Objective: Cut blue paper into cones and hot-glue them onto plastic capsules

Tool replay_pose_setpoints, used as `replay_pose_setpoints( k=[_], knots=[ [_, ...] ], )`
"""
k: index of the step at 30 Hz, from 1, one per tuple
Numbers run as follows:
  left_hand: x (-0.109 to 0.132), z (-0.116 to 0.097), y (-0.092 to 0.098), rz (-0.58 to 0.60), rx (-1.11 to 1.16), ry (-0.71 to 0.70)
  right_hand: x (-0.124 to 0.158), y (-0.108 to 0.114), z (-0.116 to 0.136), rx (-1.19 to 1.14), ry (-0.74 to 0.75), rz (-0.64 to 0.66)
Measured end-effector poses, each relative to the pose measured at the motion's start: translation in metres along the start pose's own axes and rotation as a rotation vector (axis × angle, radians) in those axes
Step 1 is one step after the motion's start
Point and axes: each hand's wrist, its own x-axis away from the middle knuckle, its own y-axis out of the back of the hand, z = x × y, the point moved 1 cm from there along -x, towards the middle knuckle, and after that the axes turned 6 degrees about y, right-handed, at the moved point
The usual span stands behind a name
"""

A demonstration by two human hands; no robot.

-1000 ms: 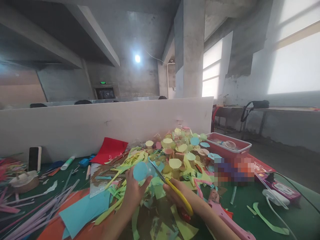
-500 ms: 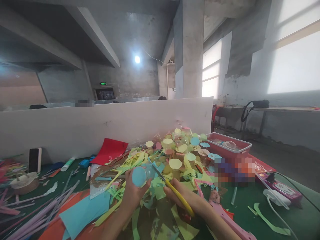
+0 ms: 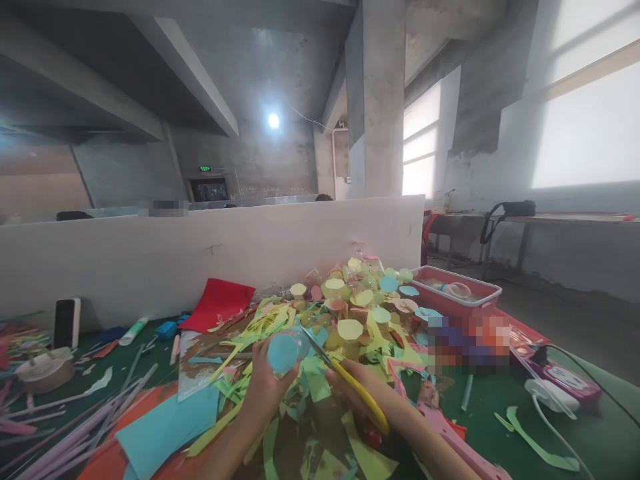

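My left hand [image 3: 267,373] is wrapped round a small clear plastic cup [image 3: 302,343], tilted so that the light blue paper disc [image 3: 283,354] on its end faces me. In my right hand [image 3: 353,380] are scissors [image 3: 364,393] with yellow handles. Their metal blades point up and left, close beside the cup; whether they touch it I cannot tell. Behind both hands rises a pile of similar cups [image 3: 350,329] topped with yellow, pink, green and blue paper. Cut paper scraps [image 3: 320,383] lie beneath my hands.
Blue paper sheets [image 3: 170,423] and pale straws [image 3: 100,427] lie at left, near a phone [image 3: 67,323]. A red sheet [image 3: 220,303] leans toward the white partition [image 3: 150,250]. At right are a red basket [image 3: 495,297], a pink glue gun [image 3: 457,443] and white cables.
The cup has turned slightly in my left hand, so its blue disc shows rounder and a little further right. My right hand and the scissors are almost unmoved. The view has shifted slightly.
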Motion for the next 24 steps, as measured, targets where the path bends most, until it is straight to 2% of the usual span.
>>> replay_pose_setpoints(
  k=[7, 17, 24],
  knots=[
    [0.000, 0.004, -0.003, -0.048, 0.008, -0.022, 0.001, 0.000, 0.008, 0.044, 0.014, -0.034],
    [0.001, 0.004, -0.005, -0.079, -0.011, -0.047, -0.004, -0.002, -0.002, 0.049, 0.033, -0.104],
    [0.001, 0.006, -0.004, -0.060, 0.009, -0.041, 0.008, 0.004, 0.006, 0.027, 0.079, 0.026]
  ],
)
